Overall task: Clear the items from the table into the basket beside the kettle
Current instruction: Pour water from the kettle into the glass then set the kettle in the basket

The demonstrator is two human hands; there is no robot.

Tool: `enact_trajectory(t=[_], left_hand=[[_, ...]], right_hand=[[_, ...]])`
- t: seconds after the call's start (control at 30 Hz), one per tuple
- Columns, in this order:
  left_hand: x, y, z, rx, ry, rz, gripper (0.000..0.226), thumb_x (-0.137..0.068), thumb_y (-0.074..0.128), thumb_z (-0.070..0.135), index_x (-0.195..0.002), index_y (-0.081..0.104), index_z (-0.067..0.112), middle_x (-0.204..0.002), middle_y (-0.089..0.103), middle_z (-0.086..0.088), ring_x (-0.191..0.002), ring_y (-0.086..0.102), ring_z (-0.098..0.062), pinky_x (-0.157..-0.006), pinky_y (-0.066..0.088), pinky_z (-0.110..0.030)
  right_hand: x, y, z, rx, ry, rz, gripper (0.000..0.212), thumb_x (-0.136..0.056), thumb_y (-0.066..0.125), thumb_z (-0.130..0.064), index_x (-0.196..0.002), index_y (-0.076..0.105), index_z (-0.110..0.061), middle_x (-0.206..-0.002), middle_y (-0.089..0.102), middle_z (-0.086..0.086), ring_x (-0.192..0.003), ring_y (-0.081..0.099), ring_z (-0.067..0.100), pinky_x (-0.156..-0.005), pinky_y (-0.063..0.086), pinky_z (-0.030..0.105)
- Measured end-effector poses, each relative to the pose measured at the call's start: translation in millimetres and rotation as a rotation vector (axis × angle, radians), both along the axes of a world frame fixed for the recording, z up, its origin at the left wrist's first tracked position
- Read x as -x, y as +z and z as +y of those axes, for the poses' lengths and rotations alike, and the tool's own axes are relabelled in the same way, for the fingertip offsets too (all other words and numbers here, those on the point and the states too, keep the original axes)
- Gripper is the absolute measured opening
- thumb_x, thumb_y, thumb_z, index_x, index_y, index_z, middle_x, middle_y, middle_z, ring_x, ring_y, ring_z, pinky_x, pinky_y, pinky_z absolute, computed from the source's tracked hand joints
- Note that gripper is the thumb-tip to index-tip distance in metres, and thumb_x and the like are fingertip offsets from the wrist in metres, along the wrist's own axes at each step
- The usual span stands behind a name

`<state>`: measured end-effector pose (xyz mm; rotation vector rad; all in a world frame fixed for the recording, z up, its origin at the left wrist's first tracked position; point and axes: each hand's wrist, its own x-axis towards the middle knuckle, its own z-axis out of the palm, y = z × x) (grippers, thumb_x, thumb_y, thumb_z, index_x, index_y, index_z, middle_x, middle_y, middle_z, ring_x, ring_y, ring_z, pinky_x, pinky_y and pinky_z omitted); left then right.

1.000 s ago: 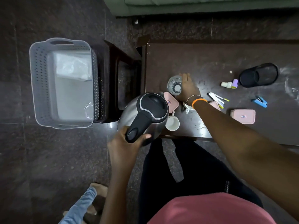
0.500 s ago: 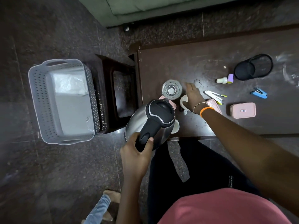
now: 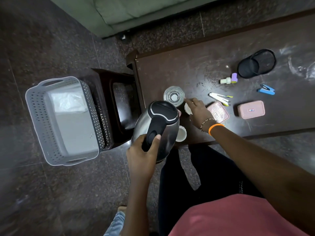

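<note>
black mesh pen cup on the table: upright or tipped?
Tipped. The mesh pen cup lies on its side on the table, its round mouth facing sideways and its mesh wall stretched along the tabletop.

The left hand (image 3: 143, 150) is wrapped round a black handle, thumb laid along its top, forearm running straight down toward the body. The right hand (image 3: 198, 110) reaches over the tabletop's near left corner, fingers loosely spread and pointing left (two bands on the wrist), arm stretched out.
</note>
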<state>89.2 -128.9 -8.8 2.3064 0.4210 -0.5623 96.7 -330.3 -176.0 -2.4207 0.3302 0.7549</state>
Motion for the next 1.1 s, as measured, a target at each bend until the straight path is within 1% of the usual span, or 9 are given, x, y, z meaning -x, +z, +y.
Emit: enact_trajectory(t=[0.1, 0.2, 0.47, 0.77, 0.83, 0.9, 0.93, 1.0, 1.1], left_hand=[[-4.6, -2.1, -2.7, -0.005, 0.014, 0.014, 0.021, -0.080, 0.065, 0.038, -0.069, 0.064, 0.021, -0.061, 0.066, 0.003, -0.062, 0.063, -0.012, -0.052, 0.040, -0.010], [-9.4, -2.2, -6.8, -0.009, 0.005, 0.018, 0.026, -0.081, 0.065, 0.037, -0.064, 0.061, 0.018, -0.058, 0.065, 0.000, -0.059, 0.061, -0.015, -0.050, 0.039, -0.010], [-15.0, 0.8, -16.0, -0.025, -0.011, 0.048, 0.034, -0.081, 0.064, 0.039, -0.060, 0.057, 0.013, -0.056, 0.062, -0.006, -0.050, 0.051, -0.007, -0.047, 0.037, -0.009], [-22.7, 3.6, -26.3, -0.029, -0.043, 0.075, 0.037, -0.079, 0.062, 0.042, -0.061, 0.057, 0.010, -0.057, 0.061, -0.008, -0.051, 0.051, -0.013, -0.048, 0.036, -0.011], [-24.4, 3.2, -28.3, -0.026, -0.033, 0.083, 0.036, -0.079, 0.063, 0.041, -0.059, 0.056, 0.011, -0.056, 0.061, -0.007, -0.052, 0.052, -0.012, -0.048, 0.037, -0.009], [-26.0, 2.7, -29.7, -0.037, -0.031, 0.088, 0.035, -0.081, 0.064, 0.040, -0.059, 0.056, 0.014, -0.056, 0.060, -0.003, -0.054, 0.054, -0.012, -0.049, 0.038, -0.010], [-26.8, 2.2, -30.1, -0.046, -0.033, 0.091, 0.034, -0.081, 0.063, 0.040, -0.059, 0.058, 0.015, -0.057, 0.061, -0.002, -0.057, 0.056, -0.014, -0.051, 0.039, -0.013], [-27.7, 0.9, -31.5, -0.067, -0.033, 0.098, 0.032, -0.081, 0.063, 0.042, -0.063, 0.061, 0.015, -0.060, 0.064, -0.002, -0.062, 0.060, -0.019, -0.058, 0.043, -0.026], [-27.7, 1.2, -32.6, -0.078, -0.031, 0.103, 0.032, -0.081, 0.063, 0.042, -0.064, 0.062, 0.015, -0.060, 0.064, -0.003, -0.064, 0.061, -0.023, -0.062, 0.043, -0.030]], right_hand=[[-0.8, -3.4, 2.8, 0.011, 0.033, -0.001, 0.074, -0.078, 0.044, 0.009, -0.145, 0.024, -0.012, -0.143, 0.037, 0.014, -0.127, 0.035, 0.035, -0.108, 0.034, 0.040], [-0.6, -7.8, 4.1, 0.003, 0.040, -0.014, 0.076, -0.075, 0.044, 0.010, -0.146, 0.022, -0.009, -0.143, 0.037, 0.015, -0.126, 0.035, 0.037, -0.109, 0.033, 0.042], [-5.2, -10.8, 5.8, -0.041, 0.044, 0.078, 0.080, -0.079, 0.045, 0.011, -0.148, 0.007, -0.007, -0.152, 0.022, 0.016, -0.133, 0.031, 0.037, -0.110, 0.035, 0.045], [-5.4, -12.4, -3.1, -0.054, 0.098, 0.129, 0.090, -0.077, 0.049, 0.011, -0.149, 0.000, -0.013, -0.152, 0.023, 0.012, -0.135, 0.031, 0.036, -0.109, 0.037, 0.045], [-5.7, -12.7, -4.8, -0.060, 0.101, 0.139, 0.090, -0.077, 0.048, 0.011, -0.149, -0.001, -0.015, -0.152, 0.025, 0.011, -0.135, 0.033, 0.034, -0.106, 0.041, 0.044], [-5.7, -12.8, -6.1, -0.082, 0.108, 0.159, 0.091, -0.078, 0.047, 0.010, -0.149, -0.004, -0.018, -0.148, 0.035, 0.011, -0.131, 0.041, 0.033, -0.097, 0.045, 0.043], [-5.5, -12.9, -6.8, -0.097, 0.109, 0.172, 0.092, -0.079, 0.046, 0.009, -0.148, -0.007, -0.020, -0.145, 0.041, 0.010, -0.126, 0.047, 0.032, -0.093, 0.047, 0.042], [-4.8, -13.0, -8.2, -0.121, 0.100, 0.192, 0.094, -0.079, 0.045, 0.008, -0.148, -0.011, -0.024, -0.137, 0.052, 0.008, -0.118, 0.055, 0.032, -0.089, 0.049, 0.041], [-3.6, -12.3, -8.6, -0.136, 0.067, 0.199, 0.095, -0.079, 0.043, 0.009, -0.147, -0.011, -0.027, -0.128, 0.060, 0.005, -0.113, 0.059, 0.030, -0.087, 0.050, 0.037]])
